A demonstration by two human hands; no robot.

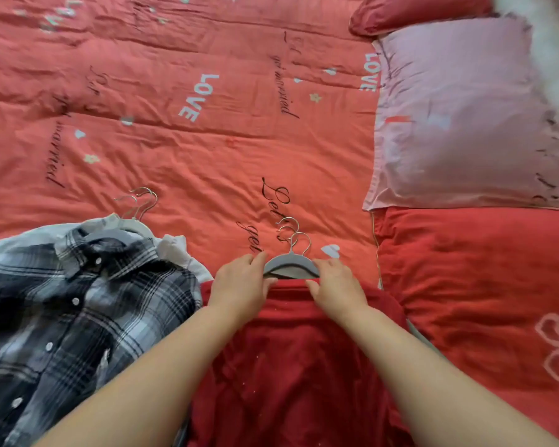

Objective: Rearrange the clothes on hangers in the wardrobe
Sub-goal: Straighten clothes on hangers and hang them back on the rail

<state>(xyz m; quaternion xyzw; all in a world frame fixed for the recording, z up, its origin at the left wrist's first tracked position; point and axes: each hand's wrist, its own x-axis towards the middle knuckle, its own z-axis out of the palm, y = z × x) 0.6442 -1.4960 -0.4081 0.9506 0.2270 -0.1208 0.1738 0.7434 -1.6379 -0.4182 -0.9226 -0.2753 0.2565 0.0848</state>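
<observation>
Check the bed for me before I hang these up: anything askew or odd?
Slightly. The plaid shirt lies rumpled and tilted, its collar off the hanger. Both hands, left and right, are on the red garment at its gray hanger.

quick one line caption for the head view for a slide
Both hands, left and right, grip a grey hanger on a red garment beside a plaid shirt.

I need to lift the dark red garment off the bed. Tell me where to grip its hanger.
Grip the grey plastic hanger at its neck under the metal hooks, coming from the near side. Its shoulders lie flat in the dark red garment; the neck and hooks lie bare on the quilt.
</observation>
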